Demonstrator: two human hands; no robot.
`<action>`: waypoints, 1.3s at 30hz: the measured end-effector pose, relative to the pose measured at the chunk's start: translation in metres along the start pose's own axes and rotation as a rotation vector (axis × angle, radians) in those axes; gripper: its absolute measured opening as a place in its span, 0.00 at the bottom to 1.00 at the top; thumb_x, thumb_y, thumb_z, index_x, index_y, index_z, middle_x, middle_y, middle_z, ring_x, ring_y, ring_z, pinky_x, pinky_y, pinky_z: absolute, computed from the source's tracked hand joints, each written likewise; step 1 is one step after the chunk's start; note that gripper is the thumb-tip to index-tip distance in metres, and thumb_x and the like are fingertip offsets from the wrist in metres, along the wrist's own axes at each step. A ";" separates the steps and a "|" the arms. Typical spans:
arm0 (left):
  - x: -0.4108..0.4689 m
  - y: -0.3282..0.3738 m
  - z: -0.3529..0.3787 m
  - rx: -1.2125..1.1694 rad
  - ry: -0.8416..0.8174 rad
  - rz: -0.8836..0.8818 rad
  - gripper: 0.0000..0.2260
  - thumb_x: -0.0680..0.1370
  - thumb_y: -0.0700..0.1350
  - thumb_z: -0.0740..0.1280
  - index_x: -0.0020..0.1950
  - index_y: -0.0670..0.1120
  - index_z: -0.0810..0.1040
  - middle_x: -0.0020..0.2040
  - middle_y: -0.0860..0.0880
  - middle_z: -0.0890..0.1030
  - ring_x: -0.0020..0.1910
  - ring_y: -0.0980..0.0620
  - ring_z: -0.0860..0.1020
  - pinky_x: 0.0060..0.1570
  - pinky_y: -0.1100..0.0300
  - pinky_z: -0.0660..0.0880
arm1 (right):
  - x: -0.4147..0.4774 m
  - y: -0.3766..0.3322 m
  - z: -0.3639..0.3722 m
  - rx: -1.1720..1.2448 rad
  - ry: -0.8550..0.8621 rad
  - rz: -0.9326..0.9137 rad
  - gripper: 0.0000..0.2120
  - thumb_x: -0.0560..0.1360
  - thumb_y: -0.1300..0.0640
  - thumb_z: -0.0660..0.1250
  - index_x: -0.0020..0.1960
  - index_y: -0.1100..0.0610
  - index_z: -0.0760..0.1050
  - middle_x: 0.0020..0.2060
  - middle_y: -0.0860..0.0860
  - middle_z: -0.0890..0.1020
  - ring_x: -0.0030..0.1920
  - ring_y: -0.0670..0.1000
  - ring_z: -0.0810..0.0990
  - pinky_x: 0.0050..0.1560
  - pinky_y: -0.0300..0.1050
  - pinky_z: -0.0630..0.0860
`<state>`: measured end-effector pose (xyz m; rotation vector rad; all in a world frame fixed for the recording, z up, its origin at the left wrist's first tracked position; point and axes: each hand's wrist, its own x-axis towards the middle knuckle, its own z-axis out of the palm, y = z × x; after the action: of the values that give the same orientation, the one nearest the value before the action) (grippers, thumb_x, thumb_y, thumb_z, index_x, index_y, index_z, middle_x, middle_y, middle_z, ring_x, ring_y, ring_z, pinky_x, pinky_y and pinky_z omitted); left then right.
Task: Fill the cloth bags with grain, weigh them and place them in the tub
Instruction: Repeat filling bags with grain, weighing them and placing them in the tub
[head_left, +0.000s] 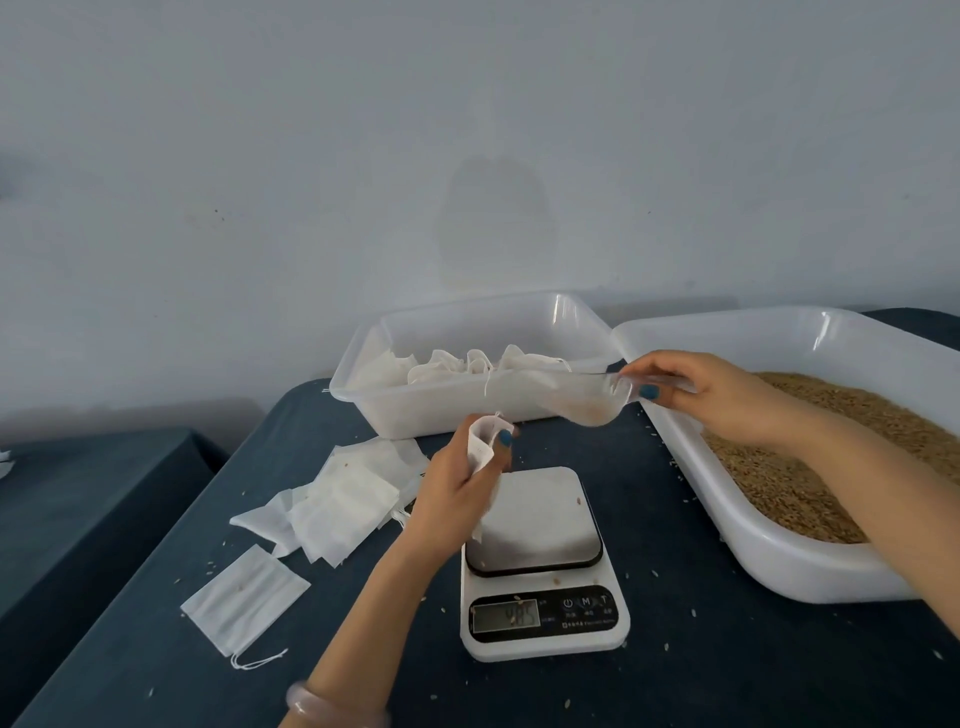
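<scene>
Step in hand: filling. Left grip pinches an empty bag near its mouth, held above the 11 o'clock corner of the scale, not resting on it. Right grip is clenched round the handle of a clear scoop, lightly loaded. The scoop hangs at 2 o'clock of the bag, its lip near the mouth but apart.

To do it well, as I judge it:
- Spread the mouth wide with thumb and finger first, because the cloth is limp and looks apt to fold shut.
- Bring the scoop lip over the opening before tipping.
- Tip slowly.
- Keep the bag over the plate so strays gather easily; some already dot the tabletop.

Containers, clocked from the scale:
- Tub at 12 o'clock holds several filled bags, bunched together, strings trailing.
- Tray at 3 o'clock, just beside the tub, holds a broad bed of grain.
- Empty bags lie in a loose heap at 9 o'clock, with one more flat at 8 o'clock.
- The scale plate carries a grain or two; the readout is too blurred to read.
</scene>
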<state>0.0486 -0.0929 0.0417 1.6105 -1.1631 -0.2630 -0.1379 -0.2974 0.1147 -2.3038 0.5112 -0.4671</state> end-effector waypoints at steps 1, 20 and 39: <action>0.000 0.001 -0.001 -0.017 -0.013 0.002 0.16 0.78 0.66 0.56 0.54 0.57 0.75 0.39 0.59 0.77 0.37 0.60 0.72 0.37 0.66 0.70 | -0.001 0.001 -0.001 0.033 0.030 0.025 0.11 0.81 0.56 0.63 0.62 0.51 0.77 0.59 0.43 0.80 0.61 0.42 0.76 0.53 0.30 0.73; 0.007 -0.001 -0.007 0.081 0.074 0.018 0.06 0.80 0.46 0.68 0.50 0.49 0.85 0.38 0.48 0.82 0.35 0.51 0.73 0.36 0.60 0.68 | -0.009 0.052 -0.023 -0.719 -0.036 0.694 0.11 0.82 0.56 0.61 0.57 0.63 0.74 0.43 0.54 0.78 0.44 0.52 0.78 0.45 0.43 0.75; 0.008 -0.017 -0.011 0.343 0.153 0.040 0.09 0.82 0.47 0.65 0.61 0.49 0.78 0.50 0.59 0.80 0.49 0.72 0.74 0.47 0.77 0.70 | -0.009 0.056 -0.021 -0.787 -0.064 0.710 0.17 0.78 0.44 0.65 0.44 0.59 0.76 0.40 0.53 0.80 0.42 0.53 0.79 0.53 0.51 0.78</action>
<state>0.0695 -0.0929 0.0350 1.8656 -1.1644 0.0917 -0.1683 -0.3419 0.0868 -2.5822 1.6229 0.2057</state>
